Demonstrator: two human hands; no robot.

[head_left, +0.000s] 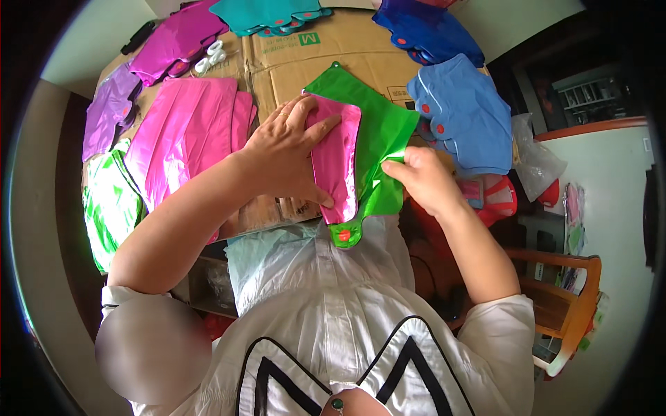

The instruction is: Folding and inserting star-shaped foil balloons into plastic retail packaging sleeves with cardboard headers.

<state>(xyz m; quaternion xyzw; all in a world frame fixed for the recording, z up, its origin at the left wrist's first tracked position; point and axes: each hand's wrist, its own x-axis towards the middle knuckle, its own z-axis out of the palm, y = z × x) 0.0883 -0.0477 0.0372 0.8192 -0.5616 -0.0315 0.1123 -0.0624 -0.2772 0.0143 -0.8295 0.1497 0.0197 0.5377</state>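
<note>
We are pressing our left hand (pixel 281 156) flat on the pink sheet (pixel 334 163) while our right hand (pixel 422 179) is pinching the green sheet's (pixel 374 132) edge near the surface's (pixel 291 62) front edge.

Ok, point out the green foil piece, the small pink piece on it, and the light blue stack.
green foil piece (pixel 380 132), head view, upper bare panel
small pink piece (pixel 336 163), head view, middle
light blue stack (pixel 465 114), head view, top sheet

Bare cardboard (pixel 305 62) above the green sheet (pixel 378 139) leaves a free path. Pink stack (pixel 184 132) blocks the left side, light blue stack (pixel 465 118) blocks the right.
</note>
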